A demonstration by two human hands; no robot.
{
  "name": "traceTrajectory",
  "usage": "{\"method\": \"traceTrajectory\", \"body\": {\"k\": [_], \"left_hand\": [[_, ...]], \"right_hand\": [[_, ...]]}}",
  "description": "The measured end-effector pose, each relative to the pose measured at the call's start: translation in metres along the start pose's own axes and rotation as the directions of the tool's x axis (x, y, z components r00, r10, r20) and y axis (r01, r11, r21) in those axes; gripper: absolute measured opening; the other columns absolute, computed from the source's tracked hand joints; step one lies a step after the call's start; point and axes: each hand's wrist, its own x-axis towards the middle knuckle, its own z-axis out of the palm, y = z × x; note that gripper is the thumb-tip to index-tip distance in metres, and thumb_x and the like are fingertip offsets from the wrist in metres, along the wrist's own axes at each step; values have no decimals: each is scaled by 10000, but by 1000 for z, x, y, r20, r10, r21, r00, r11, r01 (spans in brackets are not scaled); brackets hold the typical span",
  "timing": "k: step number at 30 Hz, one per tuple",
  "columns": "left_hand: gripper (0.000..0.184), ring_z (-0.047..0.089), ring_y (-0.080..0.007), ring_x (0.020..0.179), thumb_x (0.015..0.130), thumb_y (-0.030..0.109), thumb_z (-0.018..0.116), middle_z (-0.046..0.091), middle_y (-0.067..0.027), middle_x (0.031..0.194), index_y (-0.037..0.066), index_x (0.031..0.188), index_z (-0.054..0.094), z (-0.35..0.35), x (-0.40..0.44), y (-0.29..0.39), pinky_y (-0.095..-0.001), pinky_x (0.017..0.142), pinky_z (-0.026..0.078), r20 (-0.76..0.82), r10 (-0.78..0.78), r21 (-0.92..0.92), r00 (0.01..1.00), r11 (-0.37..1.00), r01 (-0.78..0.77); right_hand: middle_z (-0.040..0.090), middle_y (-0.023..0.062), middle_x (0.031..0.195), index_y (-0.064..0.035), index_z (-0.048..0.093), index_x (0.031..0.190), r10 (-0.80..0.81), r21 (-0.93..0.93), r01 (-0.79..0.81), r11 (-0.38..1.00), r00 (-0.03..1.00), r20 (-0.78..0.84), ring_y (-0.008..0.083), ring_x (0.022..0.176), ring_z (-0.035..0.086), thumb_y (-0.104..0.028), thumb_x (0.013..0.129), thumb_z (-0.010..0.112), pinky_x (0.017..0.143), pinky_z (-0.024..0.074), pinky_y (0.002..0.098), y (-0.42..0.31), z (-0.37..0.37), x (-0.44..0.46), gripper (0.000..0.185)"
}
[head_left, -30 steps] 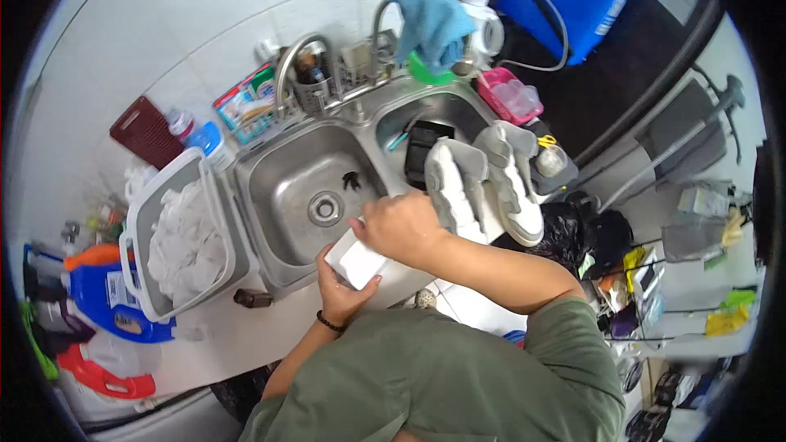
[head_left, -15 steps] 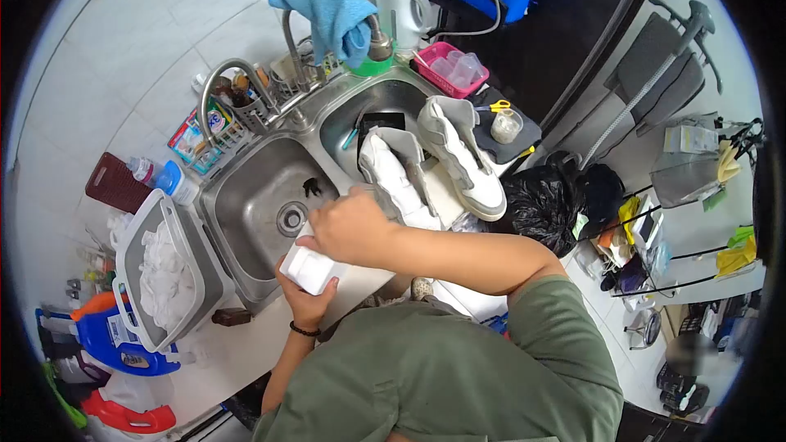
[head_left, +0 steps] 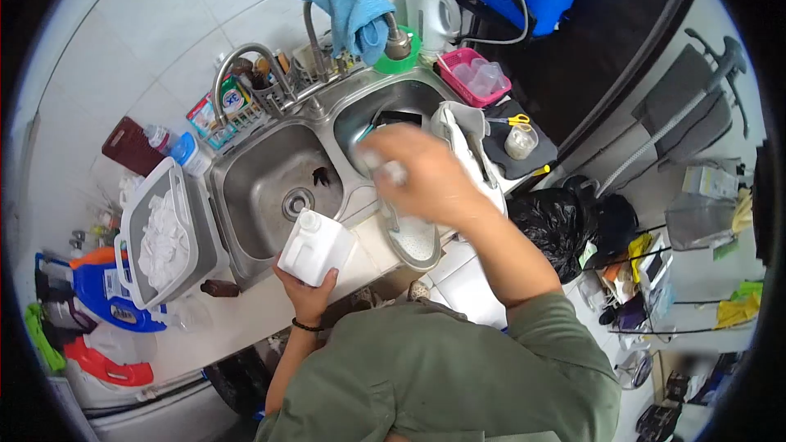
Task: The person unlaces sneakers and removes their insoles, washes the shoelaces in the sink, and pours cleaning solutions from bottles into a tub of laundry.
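Observation:
My left hand [head_left: 307,290] holds a white plastic jug [head_left: 315,250] from below, at the counter's front edge; its short neck faces up toward the sinks. Whether the neck is capped is unclear. Blurred by motion, my right hand [head_left: 426,176] is closed around the upper part of a white-and-grey shoe [head_left: 415,244], whose toe points toward me. A second light shoe [head_left: 463,123] lies behind and to the right, partly hidden by my right hand and wrist.
A double steel sink [head_left: 278,172] has a dark item in its left basin. A grey tub [head_left: 209,254] with white cloth stands left. A blue towel [head_left: 348,12] hangs on the faucet. Right of the sink are a pink basket [head_left: 475,98], yellow scissors [head_left: 518,119] and a black bag [head_left: 553,221].
My right hand has left the top of the jug and moved right and up onto the near shoe, which has shifted toward me. My left hand still holds the jug. The view has shifted slightly.

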Motion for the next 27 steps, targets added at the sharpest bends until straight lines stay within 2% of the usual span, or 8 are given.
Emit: {"method": "traceTrajectory", "body": {"k": [4,8,12,16,20,22,23,27], "left_hand": [[949,485,-268,1229,711,136,872,449,-164,1313,27,1412,241,18,-15,8,-418,1038,420,-95,-48,6,994,999,49],[982,445,-278,1271,729,160,878,407,-179,1354,14,1424,199,29,-20,15,-429,1074,382,-110,2,122,994,993,12],[1061,418,-279,1309,719,177,896,376,-186,1386,4,1443,139,40,-24,6,-430,1101,369,-127,-37,-4,991,999,37],[1212,413,-281,1338,676,203,931,361,-187,1438,17,1511,72,30,-24,12,-423,1135,347,-23,-10,-33,1000,999,9],[1210,411,-292,1344,739,344,873,354,-203,1491,7,1560,51,8,-26,16,-420,1140,330,86,3,-174,996,985,12],[1176,409,-306,1350,782,440,820,353,-209,1509,-5,1573,73,-5,-25,5,-424,1140,322,160,14,-104,987,995,2],[1043,408,-331,1357,856,500,716,379,-216,1498,-16,1568,154,-8,-25,-4,-427,1137,316,175,57,-51,983,998,-49],[830,449,-352,1329,971,413,590,435,-243,1449,-23,1564,207,-29,-16,-1,-423,1112,343,317,133,-38,939,991,-128]], "right_hand": [[659,197,1155,-24,662,1191,343,-173,-455,873,827,-446,382,1076,635,0,794,622,936,521,418,93,-58,-63,400],[641,233,1185,-10,672,1185,527,-475,-574,667,814,-245,415,1087,627,28,803,577,943,512,453,168,-60,-130,395],[643,254,1220,-11,665,1224,580,-432,-536,725,814,-38,436,1138,611,39,812,580,993,491,455,205,-43,-158,423],[615,252,1274,-13,617,1300,502,-459,-419,783,862,70,434,1121,615,21,815,628,971,499,458,240,-43,-167,486],[645,193,1194,-17,625,1257,213,-547,-281,789,959,-186,380,960,654,-51,892,657,852,521,434,206,-58,-157,368],[654,137,1115,-13,639,1210,445,-304,-559,771,815,-370,253,823,620,-98,928,676,708,501,344,120,-56,-126,296],[650,100,1071,-17,651,1183,324,-237,-451,860,843,-429,153,757,554,-123,949,680,621,444,286,99,-49,-123,259],[661,125,1066,-12,672,1109,14,-151,-77,986,925,-380,242,884,618,-27,888,681,760,497,322,23,6,-116,222]]}}
